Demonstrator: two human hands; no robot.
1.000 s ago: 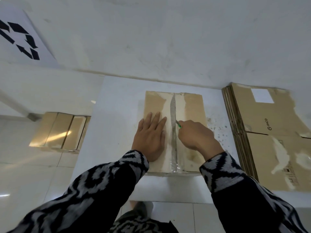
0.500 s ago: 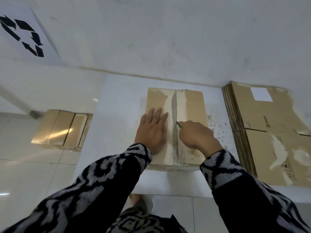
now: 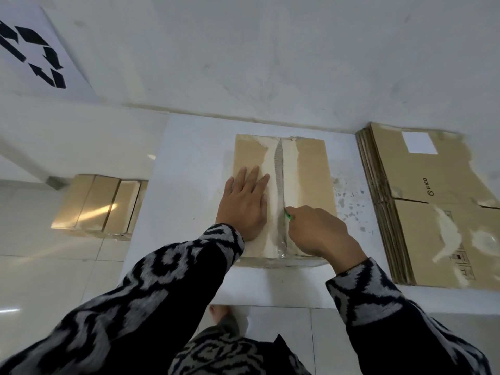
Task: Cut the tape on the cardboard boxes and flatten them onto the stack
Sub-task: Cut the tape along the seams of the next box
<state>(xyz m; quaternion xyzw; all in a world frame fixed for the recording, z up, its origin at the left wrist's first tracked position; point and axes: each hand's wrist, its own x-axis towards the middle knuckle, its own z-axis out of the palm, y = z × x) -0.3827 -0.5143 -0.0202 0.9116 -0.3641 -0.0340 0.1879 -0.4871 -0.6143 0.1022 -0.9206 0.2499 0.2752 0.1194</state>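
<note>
A closed cardboard box lies on the white table, with a strip of tape running down its middle seam. My left hand lies flat on the box's left flap, fingers straight. My right hand grips a small green cutter whose tip meets the seam on the near half of the box. To the right lies a stack of flattened boxes.
Several taped boxes stand on the tiled floor left of the table. A recycling sign hangs on the wall at upper left. The wall runs along the table's far edge.
My right hand has drawn the cutter toward me along the seam. The left hand stays pressed on the left flap.
</note>
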